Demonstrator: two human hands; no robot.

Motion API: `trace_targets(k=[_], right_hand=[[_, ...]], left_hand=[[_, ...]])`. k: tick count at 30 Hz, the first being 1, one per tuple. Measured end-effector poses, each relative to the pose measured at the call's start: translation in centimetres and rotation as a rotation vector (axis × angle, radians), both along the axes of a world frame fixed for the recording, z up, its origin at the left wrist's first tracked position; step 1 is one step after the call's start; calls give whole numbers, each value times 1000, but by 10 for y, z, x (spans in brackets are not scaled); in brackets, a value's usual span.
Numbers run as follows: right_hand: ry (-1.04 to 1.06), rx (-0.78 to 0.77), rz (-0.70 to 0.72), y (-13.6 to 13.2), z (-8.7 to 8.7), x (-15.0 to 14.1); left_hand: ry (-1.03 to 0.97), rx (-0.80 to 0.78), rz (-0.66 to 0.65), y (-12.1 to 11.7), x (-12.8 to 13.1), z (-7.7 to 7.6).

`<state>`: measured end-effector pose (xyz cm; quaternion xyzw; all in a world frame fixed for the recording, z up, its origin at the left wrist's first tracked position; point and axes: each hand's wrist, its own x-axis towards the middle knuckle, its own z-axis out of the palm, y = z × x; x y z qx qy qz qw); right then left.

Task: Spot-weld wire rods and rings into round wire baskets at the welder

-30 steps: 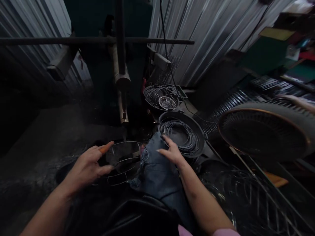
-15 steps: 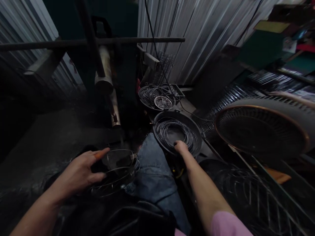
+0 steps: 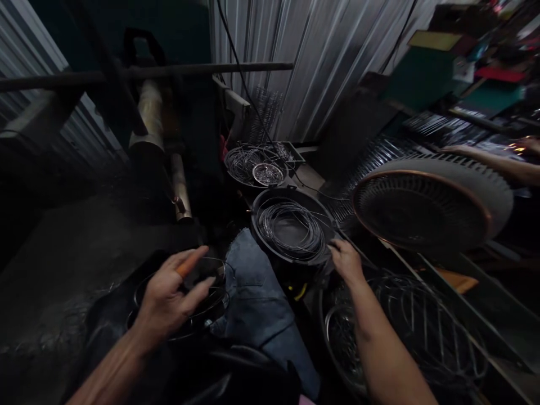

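Observation:
My left hand (image 3: 171, 295) hovers over thin metal wire rings (image 3: 217, 261) on my lap. Its thumb and forefinger are apart, and an orange wrap covers part of the forefinger. At the right rim of a dark basin (image 3: 264, 239) is my right hand (image 3: 346, 260), fingers curled together. Whatever those fingertips grip is too dark to make out. Inside the basin lies a loose coil of thin wire rings (image 3: 270, 222), some strands reaching toward the right rim.
Behind the basin stands another container of tangled wire (image 3: 242, 163) with a small round dish (image 3: 268, 174) of metal bits. A fan (image 3: 422, 211) stands right. Metal pipes (image 3: 181, 191) jut out at left. Wire racks (image 3: 430, 320) lie lower right. Another person's arm (image 3: 485, 160) shows beyond the fan.
My right hand has moved from the coil inside the basin to its right rim. The left hand has shifted right, still spread over the rings. The view has turned slightly right.

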<state>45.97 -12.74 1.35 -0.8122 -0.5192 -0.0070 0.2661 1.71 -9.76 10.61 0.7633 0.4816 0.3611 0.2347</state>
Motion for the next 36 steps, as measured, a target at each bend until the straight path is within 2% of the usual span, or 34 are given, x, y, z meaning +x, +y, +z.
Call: trace_targets(k=[3, 5, 7, 9, 12, 15, 18, 21, 23, 25, 27, 29, 31, 36], right_hand=[[124, 149, -54, 12, 11, -5], [188, 200, -2, 15, 16, -20], [191, 182, 113, 11, 15, -37], [148, 94, 189, 3, 7, -51], [75, -81, 168, -10, -9, -52], [-48, -176, 128, -20, -20, -36], [-164, -260, 55, -23, -23, -19], [-172, -297, -43, -22, -25, -6], [-89, -208, -112, -20, -28, 1], [116, -28, -172, -16, -32, 6], [489, 200, -245, -10, -35, 9], [844, 362, -318, 0, -37, 10], [1010, 408, -364, 12, -38, 10], [904, 256, -409, 35, -39, 6]], left_hand=[[-88, -249, -211, -7, 27, 1], [-147, -463, -283, -9, 45, 0], [-222, -647, -310, -7, 65, -4], [-286, -778, -345, -5, 85, -11], [-307, -869, -426, -5, 112, -26], [-237, -911, -527, -8, 131, -36], [-195, -940, -555, -9, 141, -37], [-201, -965, -542, -8, 148, -35], [-213, -986, -544, -6, 152, -36], [-230, -1009, -534, -4, 156, -39], [-259, -1039, -495, -2, 160, -43], [-300, -1091, -448, 0, 165, -47], [-324, -1141, -413, 1, 170, -49], [-365, -1205, -378, 2, 175, -48]])
